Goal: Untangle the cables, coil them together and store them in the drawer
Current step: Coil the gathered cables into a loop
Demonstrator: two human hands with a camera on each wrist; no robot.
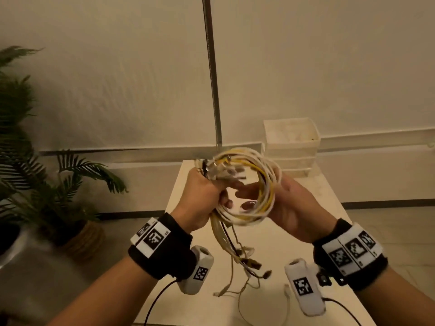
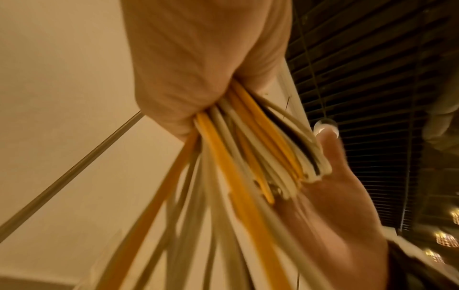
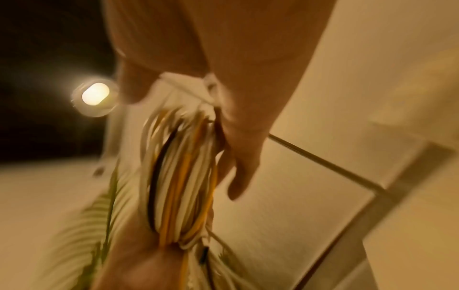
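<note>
The person holds a bundle of thin white, yellow and black cables [image 1: 244, 184], wound into a loose ring, in the air above the pale rectangular desk [image 1: 313, 208]. The left hand [image 1: 202, 201] is at the ring's nine o'clock side, its grip closed tight around the gathered strands; the left wrist view shows the cables [image 2: 248, 147] fanning out from the fist. This clamp seems meant to keep the finished turns from springing apart. The right hand [image 1: 289, 208] is at the three o'clock side, palm toward the coil, its fingers passing through the ring and lying nearly straight, so its grip is wide and supports the loops rather than clenching them. In the blurred right wrist view the loops [image 3: 178, 172] run along those fingers.

From the ring's six o'clock edge several uncoiled tails with plugs [image 1: 244, 260] hang down, their ends trailing on the desk, so the coiling looks only partly done. A stack of white plastic drawers [image 1: 292, 147] stands at the desk's far edge, toward one o'clock from the coil, probably where the bundle belongs. A green potted fern [image 1: 47, 175] stands at nine o'clock.
</note>
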